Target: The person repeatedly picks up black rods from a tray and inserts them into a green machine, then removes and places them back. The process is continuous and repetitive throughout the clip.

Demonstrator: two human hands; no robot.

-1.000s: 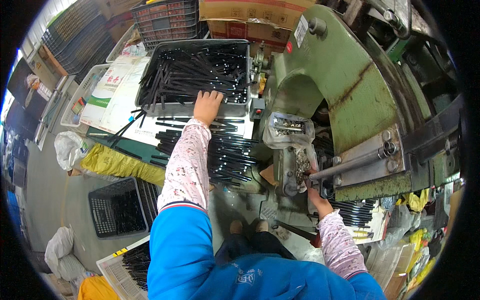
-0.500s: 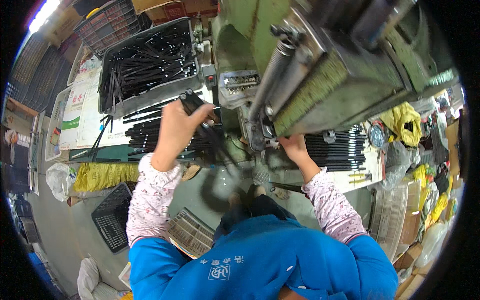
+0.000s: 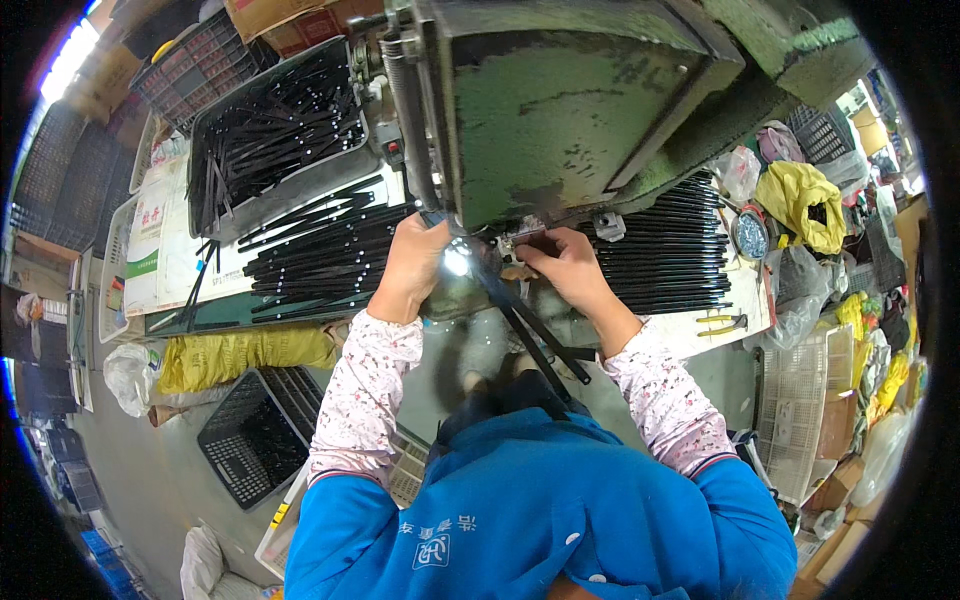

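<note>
Where your bench [image 3: 235, 311] stretches left of the green machine [image 3: 560, 110], a grey bin [image 3: 290, 182] holds jumbled black bars, with a loose pile [image 3: 330, 252] nearer you. At the machine's lower left corner, your left hand [image 3: 408, 265] is closed around the upper end of the held bars [image 3: 537, 325]. Their long axis slants from that hand down and right, in front of the machine, toward your right sleeve. Your right hand [image 3: 572, 268], just right of them, has its fingers drawn narrow beside a small metal piece [image 3: 508, 248] at the machine's lower edge; you cannot tell whether it grips. Right of the machine lie stacked bars [image 3: 665, 250] and yellow pliers [image 3: 722, 325].
</note>
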